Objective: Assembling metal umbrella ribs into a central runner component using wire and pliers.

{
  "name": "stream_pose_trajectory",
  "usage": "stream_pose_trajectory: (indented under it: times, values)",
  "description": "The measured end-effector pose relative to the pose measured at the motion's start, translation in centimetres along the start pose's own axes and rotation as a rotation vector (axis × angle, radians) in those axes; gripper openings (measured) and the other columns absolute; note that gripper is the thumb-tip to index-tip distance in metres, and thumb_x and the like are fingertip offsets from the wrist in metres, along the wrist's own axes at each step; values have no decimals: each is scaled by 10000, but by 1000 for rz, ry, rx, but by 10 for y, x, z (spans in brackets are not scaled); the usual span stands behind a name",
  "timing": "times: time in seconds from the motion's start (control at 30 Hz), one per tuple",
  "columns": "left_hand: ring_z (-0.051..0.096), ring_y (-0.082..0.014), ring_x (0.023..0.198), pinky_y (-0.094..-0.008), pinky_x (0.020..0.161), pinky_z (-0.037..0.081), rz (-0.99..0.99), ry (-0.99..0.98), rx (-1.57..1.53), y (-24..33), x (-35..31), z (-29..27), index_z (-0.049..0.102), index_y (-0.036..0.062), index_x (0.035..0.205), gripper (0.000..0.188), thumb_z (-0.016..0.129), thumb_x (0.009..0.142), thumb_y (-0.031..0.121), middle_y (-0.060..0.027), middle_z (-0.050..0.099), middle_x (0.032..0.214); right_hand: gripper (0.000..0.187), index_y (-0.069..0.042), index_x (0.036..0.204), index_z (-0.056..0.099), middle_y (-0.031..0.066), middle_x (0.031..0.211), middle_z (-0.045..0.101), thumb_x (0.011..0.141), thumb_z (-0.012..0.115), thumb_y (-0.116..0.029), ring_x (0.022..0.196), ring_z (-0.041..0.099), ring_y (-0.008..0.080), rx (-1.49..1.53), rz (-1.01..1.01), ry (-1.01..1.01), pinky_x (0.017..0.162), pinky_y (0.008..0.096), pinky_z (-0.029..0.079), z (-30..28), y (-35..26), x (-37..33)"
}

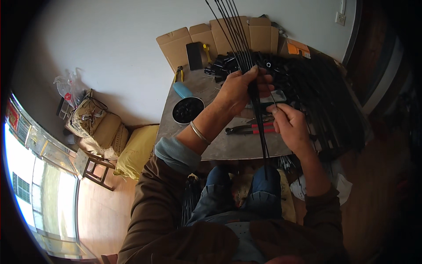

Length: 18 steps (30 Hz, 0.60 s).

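Above the table, my left hand [237,90] is closed round a bundle of thin black rods [241,48], which look like umbrella ribs. They fan out at the top and narrow to a point near my right knee. To the right and a little lower, my right hand [293,127] pinches a single thin rod [273,97] between thumb and finger. Where that rod's upper end goes, behind the left fingers, is hard to make out. Pliers with red handles [247,132] lie on the table behind the bundle, partly covered by it.
On the grey table [211,147] stand a round bowl [174,115] of small black parts, yellow-handled pliers [179,74] and a dark phone [194,56]. Cardboard [173,44] lines the back. Black fittings [223,66] and long black strips [332,94] fill the right side.
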<state>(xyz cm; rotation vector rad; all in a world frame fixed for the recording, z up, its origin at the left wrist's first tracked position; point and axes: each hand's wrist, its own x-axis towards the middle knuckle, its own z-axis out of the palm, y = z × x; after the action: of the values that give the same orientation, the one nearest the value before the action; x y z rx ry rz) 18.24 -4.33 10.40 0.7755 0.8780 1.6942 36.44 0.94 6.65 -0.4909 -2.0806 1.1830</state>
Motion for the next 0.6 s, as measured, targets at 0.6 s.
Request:
stream_pose_trajectory:
  times: [0.6]
  values:
    - [629,-240,959,-393,857,530,-30,-158,86,52,-17,-73,502,35,1264,298,453,989,140,-69,631,1039,480,-92,1223,577,51,1223,553,779,719,-208,1060,491,249,-820,-382,-247,920,431,392,72,137,-4]
